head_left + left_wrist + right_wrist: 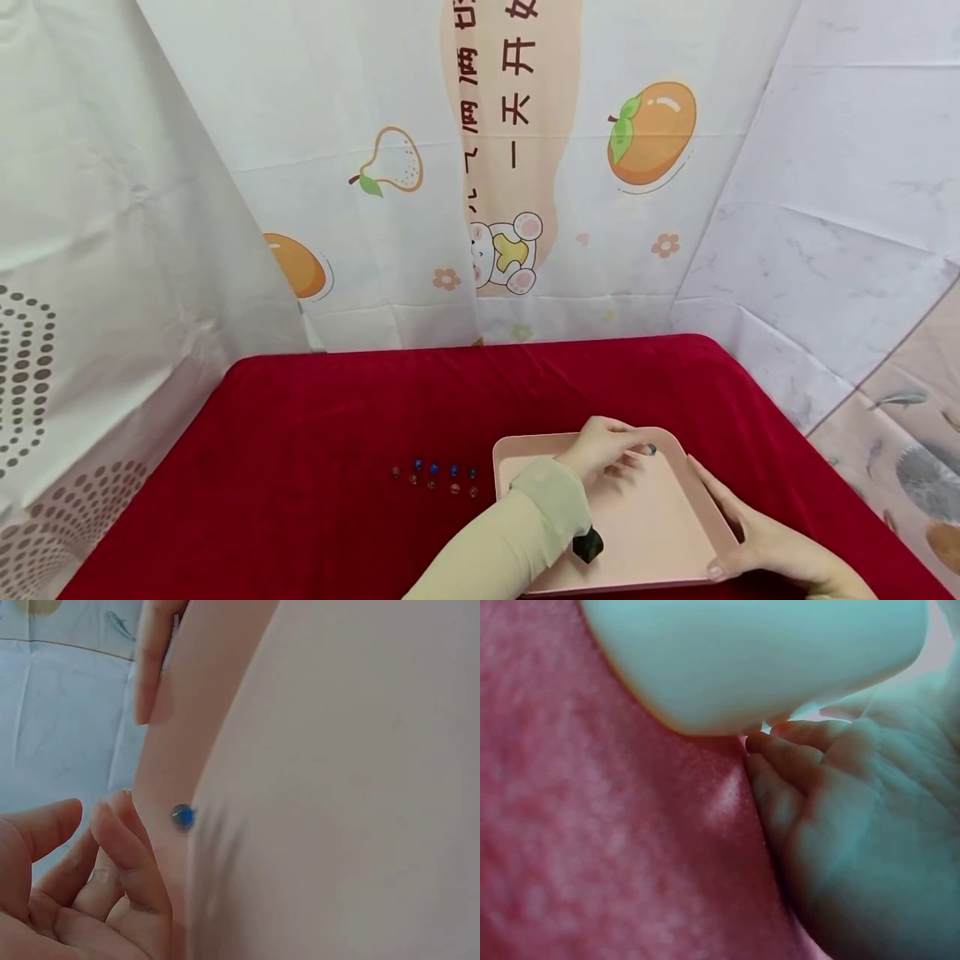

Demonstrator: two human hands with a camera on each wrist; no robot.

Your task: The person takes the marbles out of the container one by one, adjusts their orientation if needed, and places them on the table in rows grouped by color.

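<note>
A shallow pink tray [637,533] rests on the red cloth. In its far right corner lies a blue glass marble [182,817], close to the wall. My left hand [603,450] reaches over the tray toward that marble. The left wrist view shows the thumb and loosely bent fingers [139,877] beside the marble, with a gap between. My right hand [757,533] holds the tray's near right corner, its thumb at the front rim and its fingers along the outer right wall. In the right wrist view, its fingertips are partly hidden at the tray's edge.
Left of the tray, several small marbles stand in two rough rows, blue ones [434,468] behind and clear or brownish ones [432,485] in front. A dark angular item [588,546] shows by the left cuff. The red cloth [300,467] extends to the left; printed curtains hang behind.
</note>
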